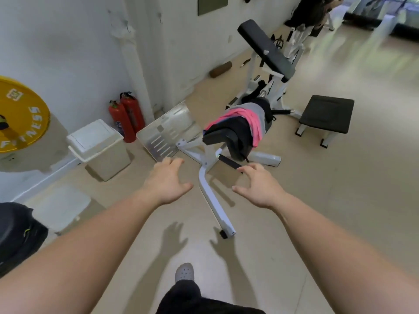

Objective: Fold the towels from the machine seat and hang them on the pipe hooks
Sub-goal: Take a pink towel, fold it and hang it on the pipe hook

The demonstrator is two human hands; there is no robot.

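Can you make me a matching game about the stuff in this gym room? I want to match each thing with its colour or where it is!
Things:
1. weight plate
2. fire extinguishers
3. towels
4. low stool

Clues:
A. red
B. heaped on the machine seat
C. black
D. yellow

Pairs: 1-D, 2-A, 3-B, 4-C

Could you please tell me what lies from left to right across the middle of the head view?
From the left: yellow plate → bin → fire extinguishers → footplate → towels → black stool.
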